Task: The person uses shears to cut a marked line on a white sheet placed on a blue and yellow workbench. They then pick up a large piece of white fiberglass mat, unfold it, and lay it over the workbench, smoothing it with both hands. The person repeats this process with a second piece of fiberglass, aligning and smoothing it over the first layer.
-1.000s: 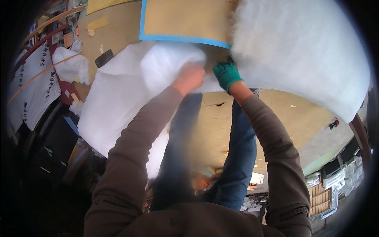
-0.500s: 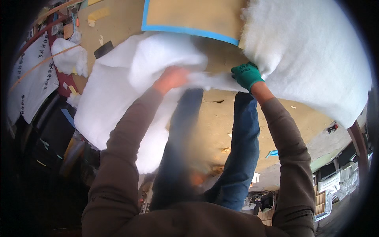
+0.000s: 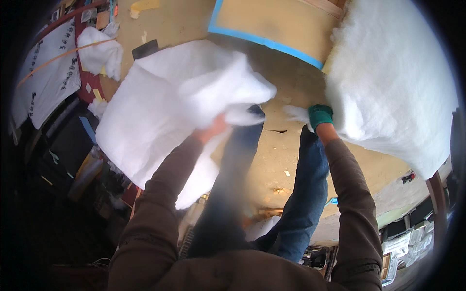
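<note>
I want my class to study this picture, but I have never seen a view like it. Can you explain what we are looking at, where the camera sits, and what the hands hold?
The camera is worn on a person's head and looks down, so the brown-sleeved forearms enter from below and edges bend. The bare left hand grips a thick white sheet of fluffy batting. The green-gloved right hand pinches a wisp at the edge of a second white batting sheet. Below are the person's blue jeans and a tan floor, with a blue-edged board further off.
</note>
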Demonstrator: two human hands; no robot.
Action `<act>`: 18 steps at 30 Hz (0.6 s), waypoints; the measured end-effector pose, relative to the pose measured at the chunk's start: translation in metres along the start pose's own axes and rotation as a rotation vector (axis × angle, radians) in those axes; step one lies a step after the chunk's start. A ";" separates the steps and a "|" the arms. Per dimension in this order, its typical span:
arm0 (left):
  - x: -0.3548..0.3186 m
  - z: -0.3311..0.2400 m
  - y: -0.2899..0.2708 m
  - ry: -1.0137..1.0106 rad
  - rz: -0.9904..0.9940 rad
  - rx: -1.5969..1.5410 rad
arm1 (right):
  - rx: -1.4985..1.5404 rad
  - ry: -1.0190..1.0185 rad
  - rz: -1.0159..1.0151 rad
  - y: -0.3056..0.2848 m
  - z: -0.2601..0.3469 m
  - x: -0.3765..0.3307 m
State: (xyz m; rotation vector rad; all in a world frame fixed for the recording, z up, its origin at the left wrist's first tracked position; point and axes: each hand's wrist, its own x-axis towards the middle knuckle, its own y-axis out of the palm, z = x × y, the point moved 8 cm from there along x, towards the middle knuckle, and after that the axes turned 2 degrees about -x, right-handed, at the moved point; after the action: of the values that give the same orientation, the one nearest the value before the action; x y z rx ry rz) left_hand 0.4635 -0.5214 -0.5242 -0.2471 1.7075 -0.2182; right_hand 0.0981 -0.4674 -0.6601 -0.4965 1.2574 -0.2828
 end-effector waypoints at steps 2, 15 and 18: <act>-0.046 0.055 -0.006 -0.090 -0.063 -0.214 | -0.009 0.079 0.049 -0.007 -0.011 -0.005; -0.284 0.123 0.069 -0.170 -0.423 -1.350 | 0.589 -0.121 -0.411 -0.166 0.271 0.085; -0.353 0.135 0.071 -0.180 -0.479 -1.460 | 0.530 -0.277 -0.129 -0.132 0.384 0.079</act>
State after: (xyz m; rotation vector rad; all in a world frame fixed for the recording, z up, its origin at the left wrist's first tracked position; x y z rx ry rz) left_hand 0.6451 -0.3531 -0.2302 -1.6798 1.3068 0.7367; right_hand 0.4959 -0.5404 -0.5745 -0.1500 0.8368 -0.6145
